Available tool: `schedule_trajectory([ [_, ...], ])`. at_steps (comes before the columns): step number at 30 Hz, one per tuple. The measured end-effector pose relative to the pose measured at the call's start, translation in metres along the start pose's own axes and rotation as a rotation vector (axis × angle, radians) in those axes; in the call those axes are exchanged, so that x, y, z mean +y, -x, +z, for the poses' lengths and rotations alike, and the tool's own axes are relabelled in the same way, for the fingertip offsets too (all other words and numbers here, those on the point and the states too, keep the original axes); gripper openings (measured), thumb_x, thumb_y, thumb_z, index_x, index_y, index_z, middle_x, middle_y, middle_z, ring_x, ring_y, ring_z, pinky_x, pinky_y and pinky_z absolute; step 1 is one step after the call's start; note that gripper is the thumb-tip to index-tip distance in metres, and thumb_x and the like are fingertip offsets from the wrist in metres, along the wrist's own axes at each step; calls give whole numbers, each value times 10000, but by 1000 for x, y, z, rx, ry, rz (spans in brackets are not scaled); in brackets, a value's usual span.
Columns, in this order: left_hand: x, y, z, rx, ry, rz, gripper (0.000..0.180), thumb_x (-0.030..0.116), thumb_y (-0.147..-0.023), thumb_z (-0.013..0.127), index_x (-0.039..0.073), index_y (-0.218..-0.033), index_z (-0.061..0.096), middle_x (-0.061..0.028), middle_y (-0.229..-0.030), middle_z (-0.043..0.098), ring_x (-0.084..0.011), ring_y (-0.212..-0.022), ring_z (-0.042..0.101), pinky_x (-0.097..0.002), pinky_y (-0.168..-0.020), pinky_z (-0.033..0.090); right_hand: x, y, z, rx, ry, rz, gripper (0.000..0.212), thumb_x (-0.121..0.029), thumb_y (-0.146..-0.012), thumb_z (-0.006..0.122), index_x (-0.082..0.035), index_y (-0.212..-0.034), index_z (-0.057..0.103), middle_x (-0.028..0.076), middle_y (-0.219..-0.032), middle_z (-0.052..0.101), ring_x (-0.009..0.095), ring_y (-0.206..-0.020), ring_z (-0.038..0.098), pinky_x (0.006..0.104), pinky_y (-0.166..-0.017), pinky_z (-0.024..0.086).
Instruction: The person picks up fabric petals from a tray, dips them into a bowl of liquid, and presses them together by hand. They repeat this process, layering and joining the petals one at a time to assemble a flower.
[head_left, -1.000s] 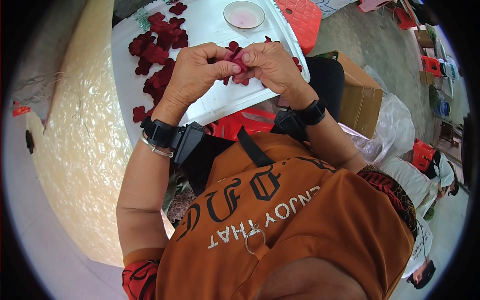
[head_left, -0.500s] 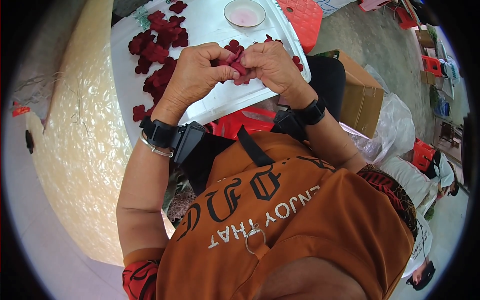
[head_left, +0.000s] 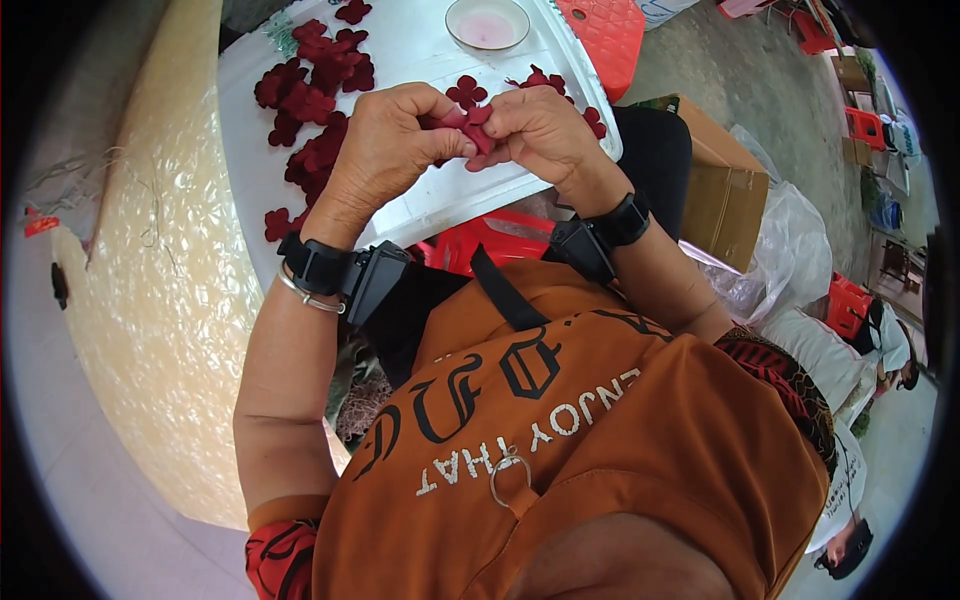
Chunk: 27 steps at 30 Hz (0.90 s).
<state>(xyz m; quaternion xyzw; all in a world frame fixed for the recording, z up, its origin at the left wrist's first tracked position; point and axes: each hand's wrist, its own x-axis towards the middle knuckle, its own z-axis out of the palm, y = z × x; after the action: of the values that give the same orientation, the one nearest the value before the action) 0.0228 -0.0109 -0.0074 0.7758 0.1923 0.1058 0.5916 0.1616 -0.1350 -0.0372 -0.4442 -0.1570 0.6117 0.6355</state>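
Observation:
Between my two hands, over the near edge of a white tray (head_left: 415, 212), is a dark red fabric flower piece (head_left: 479, 130). My left hand (head_left: 398, 135) pinches it from the left with thumb and forefinger. On the other side, my right hand (head_left: 548, 135) pinches it too, the fingertips of both hands almost meeting. Its petals look folded, and part of it is hidden by my fingers. A flat flower cutout (head_left: 466, 92) lies just beyond the fingers. Overlapping dark red flower cutouts (head_left: 310, 103) form a long heap left of my hands.
A shallow bowl (head_left: 487, 24) with pale pink contents stands at the tray's far side. More cutouts (head_left: 540, 78) lie by its right rim. A red stool (head_left: 605, 45) is beyond the tray. To the right are a cardboard box (head_left: 728, 190) and a clear plastic bag (head_left: 795, 240).
The fabric flower piece has turned slightly between my fingertips, showing more of its folded petals. My right hand has shifted a little; my left hand stays nearly in place.

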Motion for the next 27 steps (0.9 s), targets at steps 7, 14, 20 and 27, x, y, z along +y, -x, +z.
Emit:
schedule_trajectory([
  [7, 0, 0, 1, 80, 27, -150, 165, 77, -663, 730, -36, -743, 640, -42, -549, 566, -75, -490, 525, -209, -458, 424, 8, -7, -5, 25, -85, -101, 137, 46, -759, 534, 76, -883, 583, 128, -854, 593, 231, -821, 596, 406, -770, 518],
  [14, 1, 2, 7, 95, -117, 97, 207, 157, -694, 714, -24, -770, 649, -40, -626, 588, -83, -560, 531, -227, -527, 440, 15, -8, 1, 128, -15, -239, 104, 37, -766, 553, 66, -862, 582, 106, -833, 585, 197, -795, 574, 341, -773, 497],
  [20, -3, 0, 4, 59, -107, 27, 218, 172, -694, 712, -13, -794, 655, -47, -657, 595, -96, -591, 546, -240, -558, 446, 11, -7, 7, 129, 39, -242, 66, 9, -775, 569, 60, -812, 587, 96, -819, 583, 178, -781, 565, 313, -748, 493],
  [27, -3, 0, 2, 53, -88, 14, 218, 181, -695, 704, -10, -789, 655, -59, -661, 601, -106, -582, 551, -250, -553, 449, 4, -5, 12, 131, 39, -204, 89, -16, -769, 599, 65, -801, 588, 96, -802, 591, 166, -743, 581, 290, -721, 499],
])
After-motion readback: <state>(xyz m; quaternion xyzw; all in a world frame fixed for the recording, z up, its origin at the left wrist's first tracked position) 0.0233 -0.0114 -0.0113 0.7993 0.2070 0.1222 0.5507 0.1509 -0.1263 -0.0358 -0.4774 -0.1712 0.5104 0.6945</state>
